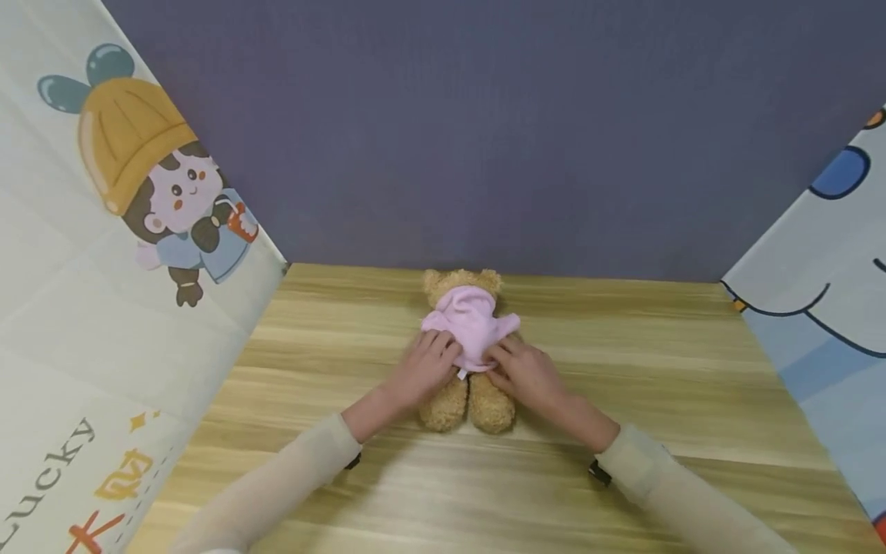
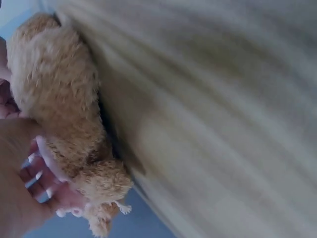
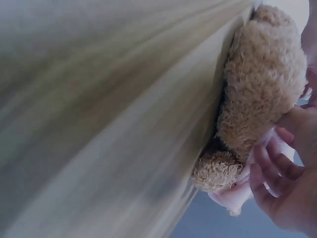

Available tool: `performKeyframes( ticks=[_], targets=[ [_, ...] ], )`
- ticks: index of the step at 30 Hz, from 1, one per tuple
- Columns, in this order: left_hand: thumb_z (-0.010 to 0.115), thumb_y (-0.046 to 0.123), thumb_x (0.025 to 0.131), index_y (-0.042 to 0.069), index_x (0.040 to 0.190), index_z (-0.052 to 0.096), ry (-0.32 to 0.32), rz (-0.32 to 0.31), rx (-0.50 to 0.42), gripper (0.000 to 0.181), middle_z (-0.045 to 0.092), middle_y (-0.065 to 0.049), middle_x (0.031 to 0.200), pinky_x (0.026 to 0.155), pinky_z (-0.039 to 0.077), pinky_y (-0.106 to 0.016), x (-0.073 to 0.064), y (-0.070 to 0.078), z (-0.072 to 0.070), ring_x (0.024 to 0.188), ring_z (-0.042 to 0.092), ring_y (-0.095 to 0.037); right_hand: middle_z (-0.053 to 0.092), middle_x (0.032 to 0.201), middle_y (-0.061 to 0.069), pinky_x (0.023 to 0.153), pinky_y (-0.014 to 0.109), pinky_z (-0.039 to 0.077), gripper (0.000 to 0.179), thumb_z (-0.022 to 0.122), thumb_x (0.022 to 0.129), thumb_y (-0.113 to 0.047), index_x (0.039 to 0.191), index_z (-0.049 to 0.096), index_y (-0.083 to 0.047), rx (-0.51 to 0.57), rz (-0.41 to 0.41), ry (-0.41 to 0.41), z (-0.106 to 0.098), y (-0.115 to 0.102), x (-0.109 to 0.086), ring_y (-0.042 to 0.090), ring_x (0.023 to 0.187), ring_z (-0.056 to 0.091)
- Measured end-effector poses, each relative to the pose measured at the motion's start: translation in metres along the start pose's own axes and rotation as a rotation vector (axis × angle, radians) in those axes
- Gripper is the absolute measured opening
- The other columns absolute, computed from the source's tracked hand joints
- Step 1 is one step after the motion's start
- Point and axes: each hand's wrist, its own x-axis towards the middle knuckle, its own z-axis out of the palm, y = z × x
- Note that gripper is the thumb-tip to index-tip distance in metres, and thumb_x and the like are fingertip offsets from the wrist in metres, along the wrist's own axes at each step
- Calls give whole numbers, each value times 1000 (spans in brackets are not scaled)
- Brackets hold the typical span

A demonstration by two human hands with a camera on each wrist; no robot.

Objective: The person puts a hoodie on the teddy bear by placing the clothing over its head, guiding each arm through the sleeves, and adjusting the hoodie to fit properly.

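As a teddy bear (image 3: 262, 79) lies on the wooden table (image 1: 332, 331), head toward the dark wall (image 1: 498, 138) and legs toward the person, it fills the gap between two bare hands. At its left side, the left hand (image 1: 431, 363) curls its fingers on the lower part of the pink shirt (image 1: 471, 319); opposite, the right hand (image 1: 529, 375) pinches the hem. Both legs stick out between the wrists.
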Motion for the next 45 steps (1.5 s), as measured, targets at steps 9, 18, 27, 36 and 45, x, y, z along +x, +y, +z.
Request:
performKeyframes(
  ticks=[9,18,27,36,45],
  targets=[
    [68,20,88,6,94,61,173,143,145,17,59,-6,94,73,47,-33,18,-9,0,85,55,-23,64,92,0,75,33,54,15,77,81,-14,94,68,-12,43,-68,89,-5,2,12,18,86,59],
    [69,19,91,5,98,57,160,63,74,20,57,-5,86,64,46,-29,34,-14,-5,74,51,-20,68,92,1,76,38,54,10,69,86,-11,96,69,-12,128,6,115,-23,-1,29,20,84,63],
    [72,15,88,6,94,63,173,180,69,14,63,-6,88,66,54,-27,12,-14,-7,77,60,-20,69,101,3,88,43,53,18,82,80,-15,93,70,-13,90,-113,90,-13,-6,16,22,94,64],
    [71,11,87,5,94,65,217,178,39,11,66,-6,93,72,58,-25,-5,-2,-7,84,65,-20,56,102,1,93,47,45,26,78,88,-34,92,58,-17,-31,18,44,7,-18,13,22,97,53],
    [46,-3,95,2,96,64,247,262,50,19,63,-7,94,86,54,-28,-9,16,-10,88,63,-19,52,77,2,85,49,44,19,70,81,-14,78,51,-13,-193,-11,263,25,-14,29,26,74,54]
  ],
)
